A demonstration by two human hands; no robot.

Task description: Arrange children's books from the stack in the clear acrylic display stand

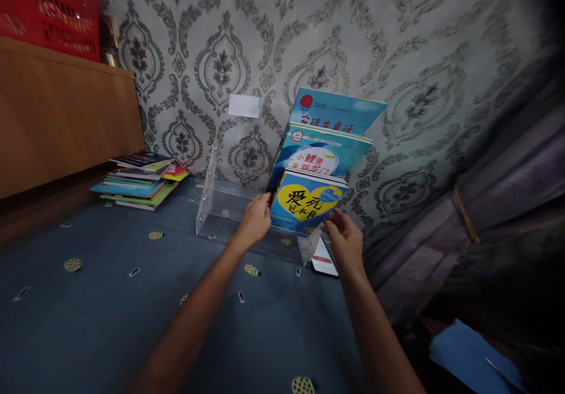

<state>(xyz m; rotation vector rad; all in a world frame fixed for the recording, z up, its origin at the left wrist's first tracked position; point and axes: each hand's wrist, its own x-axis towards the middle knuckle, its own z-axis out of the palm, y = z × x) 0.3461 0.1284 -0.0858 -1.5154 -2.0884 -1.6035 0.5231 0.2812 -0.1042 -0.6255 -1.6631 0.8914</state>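
Observation:
A clear tiered book stand (205, 209) stands against the wall, with picture books in the steps of its right half. The front one is a blue book with a yellow heart (304, 200). Behind it rise a teal book (329, 147) and, highest, a light-blue book (344, 112). At the blue book's left edge my left hand (257, 220) is closed, its fingertips partly hidden. My right hand (345, 235) pinches the same book's lower right edge between thumb and fingers.
A pile of books (141, 182) lies at the left by a wooden cabinet (66, 112) bearing a red basket (53, 14). A phone (324, 259) lies beside the stand's right end. To the right hangs a tied curtain (441, 253). Dark blue patterned cloth (110, 323) covers the surface.

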